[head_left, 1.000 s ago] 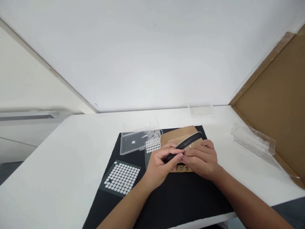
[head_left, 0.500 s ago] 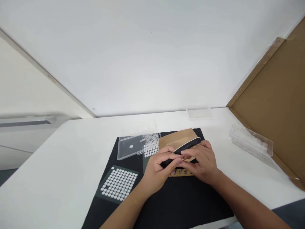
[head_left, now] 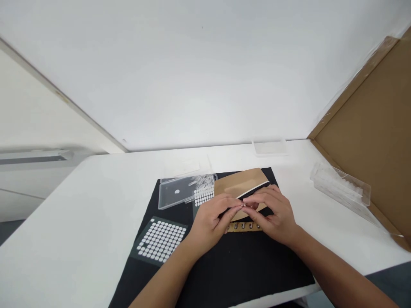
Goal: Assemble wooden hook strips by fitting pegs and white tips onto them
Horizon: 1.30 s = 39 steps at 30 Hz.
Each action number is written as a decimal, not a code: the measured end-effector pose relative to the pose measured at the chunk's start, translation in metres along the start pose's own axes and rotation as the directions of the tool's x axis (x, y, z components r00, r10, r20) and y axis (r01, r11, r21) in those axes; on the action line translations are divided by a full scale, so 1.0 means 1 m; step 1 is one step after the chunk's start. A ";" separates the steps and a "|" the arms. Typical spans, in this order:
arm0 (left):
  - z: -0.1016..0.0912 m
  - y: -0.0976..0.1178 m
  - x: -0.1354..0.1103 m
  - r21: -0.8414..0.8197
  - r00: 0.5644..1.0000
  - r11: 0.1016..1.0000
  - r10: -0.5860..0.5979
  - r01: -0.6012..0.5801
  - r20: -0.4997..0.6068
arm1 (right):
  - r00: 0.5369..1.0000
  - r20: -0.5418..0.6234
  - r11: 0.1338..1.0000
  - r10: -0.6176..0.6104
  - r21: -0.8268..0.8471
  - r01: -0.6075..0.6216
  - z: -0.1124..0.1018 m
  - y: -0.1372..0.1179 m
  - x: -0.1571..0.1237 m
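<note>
My left hand (head_left: 214,219) and my right hand (head_left: 273,210) meet over the black mat (head_left: 237,269), both closed with thumb and finger pinched. Between their fingertips shows a small pale piece (head_left: 244,205), too small to name. A black nail file (head_left: 254,188) with a white edge lies slanted just behind the fingers; whether a hand also grips it is hidden. Under it is a brown paper sheet (head_left: 236,180). Below the hands, a tan strip (head_left: 239,229) carries several small metal studs, partly covered by my right hand.
Left on the mat lies a dark sheet of white adhesive tabs (head_left: 162,239); a second tab sheet (head_left: 204,196) sits near an open clear case (head_left: 170,199) with loose clear slivers (head_left: 203,182). A clear tray (head_left: 271,148), a clear box (head_left: 343,186) and cardboard (head_left: 372,128) stand beyond.
The black nail file has dropped lower and flatter behind my fingers, where it stood raised across my left hand. The fingertips stay together, now with a small pale piece showing between them.
</note>
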<state>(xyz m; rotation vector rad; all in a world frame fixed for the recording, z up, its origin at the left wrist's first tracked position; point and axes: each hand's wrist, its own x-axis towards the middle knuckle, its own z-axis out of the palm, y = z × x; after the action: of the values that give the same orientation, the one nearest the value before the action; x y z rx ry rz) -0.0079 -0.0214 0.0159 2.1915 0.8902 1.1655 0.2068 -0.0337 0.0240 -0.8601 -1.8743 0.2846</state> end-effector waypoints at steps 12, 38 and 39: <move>-0.002 -0.003 -0.002 0.125 0.989 0.989 0.064 -0.080 0.131 | 0.999 0.037 0.995 -0.030 -0.090 0.033 -0.006 0.004 0.001; -0.001 -0.004 -0.005 0.208 0.983 0.972 0.076 -0.110 0.166 | 0.980 0.184 0.995 0.074 0.058 -0.086 -0.011 0.008 -0.001; -0.001 -0.004 -0.005 0.208 0.982 0.972 0.071 -0.107 0.173 | 0.980 0.187 0.996 0.066 0.050 -0.077 -0.011 0.008 -0.001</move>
<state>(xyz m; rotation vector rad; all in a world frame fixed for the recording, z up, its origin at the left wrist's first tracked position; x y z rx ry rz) -0.0121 -0.0224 0.0108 2.4859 0.8919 0.9476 0.2196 -0.0304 0.0241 -0.8884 -1.9989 0.4747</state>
